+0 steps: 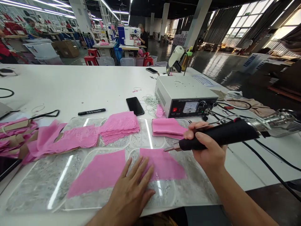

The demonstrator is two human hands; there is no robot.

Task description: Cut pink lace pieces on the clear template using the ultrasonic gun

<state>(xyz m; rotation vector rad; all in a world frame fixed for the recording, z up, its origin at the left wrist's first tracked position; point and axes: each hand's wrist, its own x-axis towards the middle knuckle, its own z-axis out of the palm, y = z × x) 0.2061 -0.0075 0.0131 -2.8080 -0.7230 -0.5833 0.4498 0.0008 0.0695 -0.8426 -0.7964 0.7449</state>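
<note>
My left hand (131, 185) lies flat with fingers spread on a pink fabric piece (162, 164) that rests on clear plastic sheets over a grey marbled mat (39, 179). A second pink piece (98, 172) lies just left of it. My right hand (207, 147) is closed round the black handle of a handheld welding tool (225, 133), whose metal tip points left and sits just above the right pink piece's upper edge. A cable runs from the tool to a white control box (185, 95).
Stacks of pink lace (119, 125) and folded pink fabric (166, 127) sit behind the mat, more pink pieces at the left (16, 135). A black phone (134, 105), a marker (91, 111) and coiled thread (150, 102) lie on the white table (70, 84). A person works at a distant sewing machine (129, 35).
</note>
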